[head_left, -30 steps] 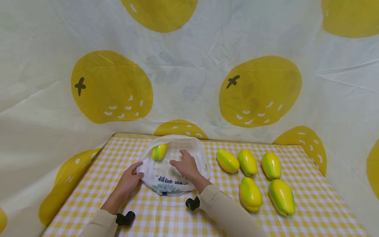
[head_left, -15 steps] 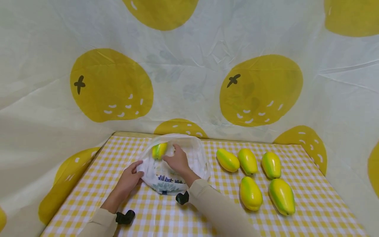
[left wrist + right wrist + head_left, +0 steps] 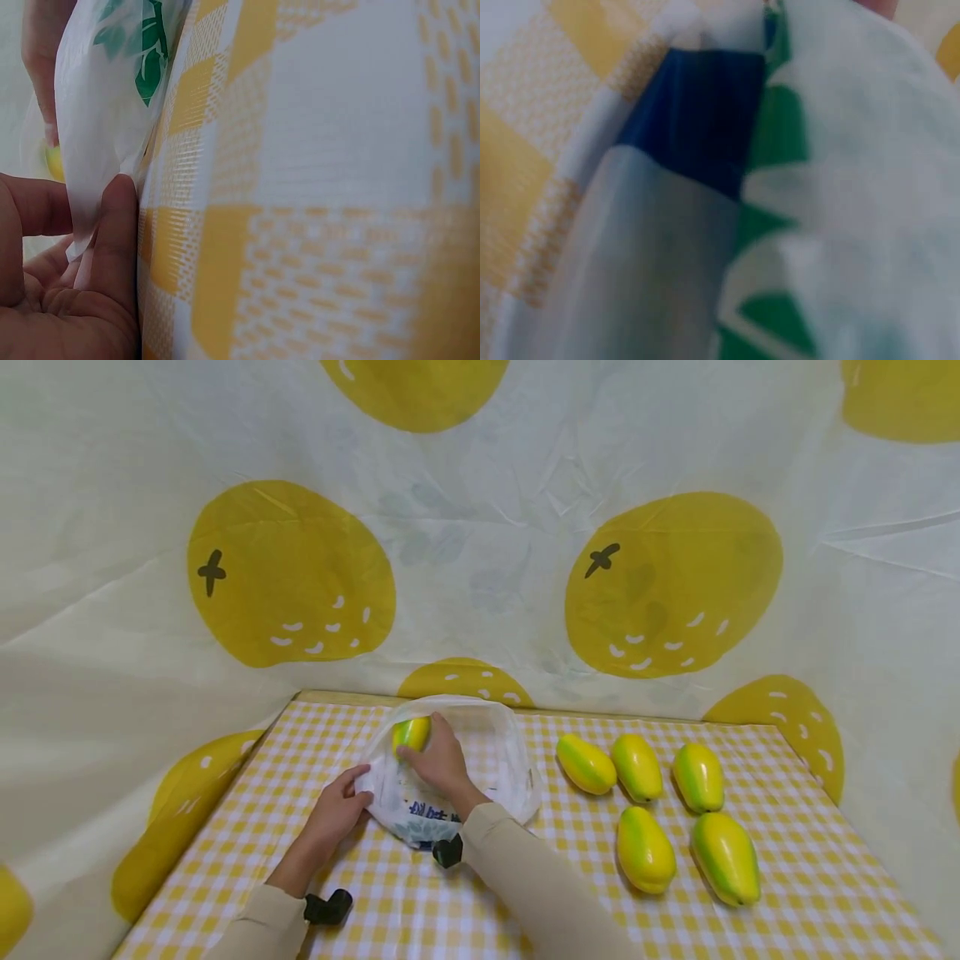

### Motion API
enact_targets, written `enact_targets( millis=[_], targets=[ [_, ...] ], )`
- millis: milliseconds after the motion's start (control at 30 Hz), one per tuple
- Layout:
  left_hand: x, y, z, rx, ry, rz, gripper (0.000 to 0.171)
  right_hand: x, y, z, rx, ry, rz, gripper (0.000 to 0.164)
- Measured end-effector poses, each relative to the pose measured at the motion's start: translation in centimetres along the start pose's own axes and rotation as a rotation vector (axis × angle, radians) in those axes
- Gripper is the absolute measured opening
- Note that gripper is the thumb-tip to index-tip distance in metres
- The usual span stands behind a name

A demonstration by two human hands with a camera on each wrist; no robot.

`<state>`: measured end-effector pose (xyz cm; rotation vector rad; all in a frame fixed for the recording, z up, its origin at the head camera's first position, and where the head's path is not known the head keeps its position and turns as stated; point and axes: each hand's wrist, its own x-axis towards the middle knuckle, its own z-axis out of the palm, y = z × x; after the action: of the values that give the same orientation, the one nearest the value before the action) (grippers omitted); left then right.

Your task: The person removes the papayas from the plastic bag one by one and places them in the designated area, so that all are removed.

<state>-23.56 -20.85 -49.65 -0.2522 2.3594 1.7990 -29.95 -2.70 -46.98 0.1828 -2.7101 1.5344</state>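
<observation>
A white plastic bag (image 3: 510,760) with printed lettering and leaves lies with its mouth open at the table's far middle. At its left edge my left hand (image 3: 337,806) pinches the rim between thumb and fingers; the left wrist view shows this film (image 3: 97,150) up close. Inside the bag, my right hand (image 3: 442,760) grips a yellow-green papaya (image 3: 410,737), with the thumb on its near side and fingers around its right end. Printed bag film (image 3: 780,187) fills most of the right wrist view, so the grip is hidden there.
Several more papayas (image 3: 647,852) lie on the right half of the table, apart from the bag. A yellow checked cloth (image 3: 405,910) covers the table. Behind it hangs a pale curtain (image 3: 480,568) printed with big yellow fruit.
My right hand has moved left and deeper into the bag, and now grips the papaya, which has turned slightly. My left hand keeps its hold on the rim.
</observation>
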Motion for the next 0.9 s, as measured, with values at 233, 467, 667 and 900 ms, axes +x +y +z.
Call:
enact_targets(
  millis=[233,467,667,900],
  targets=[
    [0.0,0.2,0.3,0.019,0.016,0.013,0.058,0.6,0.1,0.6,-0.093,-0.012,-0.021,0.092],
    [0.0,0.0,-0.1,0.025,0.032,0.012,0.059,1.0,0.3,0.7,-0.055,-0.059,-0.01,0.08],
    [-0.2,0.0,-0.5,0.028,0.046,0.011,0.058,1.8,0.1,1.2,-0.008,-0.045,-0.032,0.08],
    [0.0,0.0,-0.2,0.014,0.029,0.017,0.059,2.3,0.3,1.2,-0.086,0.052,-0.014,0.071]
  ],
)
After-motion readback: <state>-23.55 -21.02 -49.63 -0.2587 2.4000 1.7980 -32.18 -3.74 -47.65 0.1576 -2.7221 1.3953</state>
